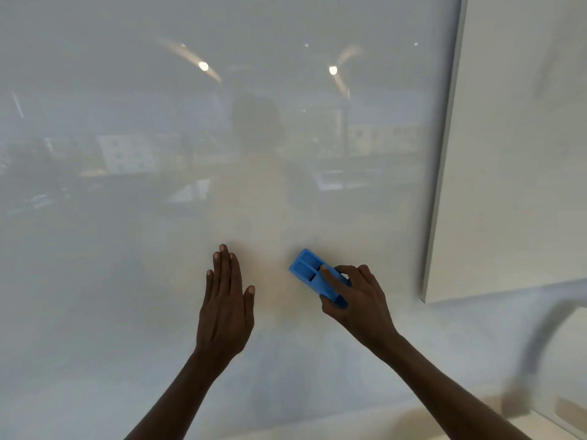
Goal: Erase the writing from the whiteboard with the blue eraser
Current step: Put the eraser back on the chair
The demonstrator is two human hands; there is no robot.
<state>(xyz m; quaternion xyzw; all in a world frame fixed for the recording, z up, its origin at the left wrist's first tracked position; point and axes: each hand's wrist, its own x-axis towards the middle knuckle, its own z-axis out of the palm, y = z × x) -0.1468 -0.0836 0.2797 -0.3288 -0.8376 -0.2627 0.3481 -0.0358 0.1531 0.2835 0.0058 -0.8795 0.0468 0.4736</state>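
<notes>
Against the glossy whiteboard (127,281), low and right of centre, the blue eraser (313,274) sat tilted, gripped by the right hand (355,300) with a forefinger laid along its back. Just beside it, the left hand (225,306) lay flat, fingers extended together. No writing was discernible.

A white panel (514,154) stands up and to the right of the right hand, well apart from it, with a pale edge strip (443,160) on its left side. Below this panel, far right of the hand, a blurred grey curved shape (540,338) is seen. It is too unclear to identify.
</notes>
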